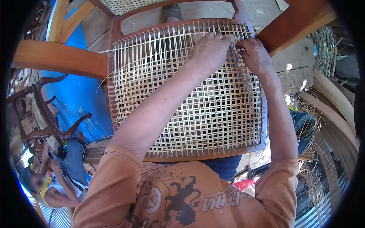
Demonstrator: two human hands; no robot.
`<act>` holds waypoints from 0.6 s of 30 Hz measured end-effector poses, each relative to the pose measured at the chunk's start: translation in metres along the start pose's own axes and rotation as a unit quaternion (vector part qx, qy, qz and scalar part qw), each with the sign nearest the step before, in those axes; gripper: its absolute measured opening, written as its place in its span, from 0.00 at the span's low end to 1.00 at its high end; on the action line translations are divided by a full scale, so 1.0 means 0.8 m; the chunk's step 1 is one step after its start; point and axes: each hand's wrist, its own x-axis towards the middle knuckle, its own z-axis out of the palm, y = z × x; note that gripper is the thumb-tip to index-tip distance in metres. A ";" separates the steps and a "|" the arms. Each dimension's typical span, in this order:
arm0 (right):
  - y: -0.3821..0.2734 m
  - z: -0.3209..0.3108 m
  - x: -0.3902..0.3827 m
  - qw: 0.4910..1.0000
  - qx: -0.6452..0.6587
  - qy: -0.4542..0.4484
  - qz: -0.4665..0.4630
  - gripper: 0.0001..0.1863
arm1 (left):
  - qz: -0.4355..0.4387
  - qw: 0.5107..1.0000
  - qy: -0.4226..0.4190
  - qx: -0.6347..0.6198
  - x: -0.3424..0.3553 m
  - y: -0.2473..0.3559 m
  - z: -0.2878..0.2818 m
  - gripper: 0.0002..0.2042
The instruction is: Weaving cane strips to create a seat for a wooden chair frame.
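A half-open grid of pale cane strands (201, 121) is woven across a brown wooden chair frame (102, 65), with short pegs standing along the seat's edge. Near the far right corner of the weave, my left hand (212, 49) rests with its fingers curled down onto the strands. Its fingertips are hidden, so what they grip cannot be made out. Just to the right, my right hand (255, 55) has thumb and forefinger pinched together on a thin cane strand at the seat's edge. My left forearm crosses above the weave.
A finer cane backrest (129, 5) lies beyond the seat. Wooden arm posts (294, 26) rise at both sides. On the left are a blue sheet (72, 98), a dark carved chair frame (45, 110) and another person (57, 190). Cane scraps (313, 178) and curved boards (334, 95) lie right.
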 end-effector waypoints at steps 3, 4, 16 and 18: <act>0.002 0.007 0.000 1.000 0.003 -0.009 -0.004 0.10 | 0.034 0.996 0.080 0.011 0.002 -0.001 0.003 0.13; 0.003 0.008 0.000 1.000 0.010 -0.007 -0.010 0.10 | 0.013 0.999 0.038 -0.007 0.003 -0.001 0.004 0.12; 0.013 0.004 -0.004 0.997 0.058 0.005 -0.043 0.11 | -0.006 0.999 0.000 -0.045 -0.005 0.006 0.001 0.06; 0.017 -0.005 -0.001 0.987 0.148 0.016 -0.060 0.16 | 0.000 0.999 0.029 -0.028 -0.001 0.017 0.002 0.08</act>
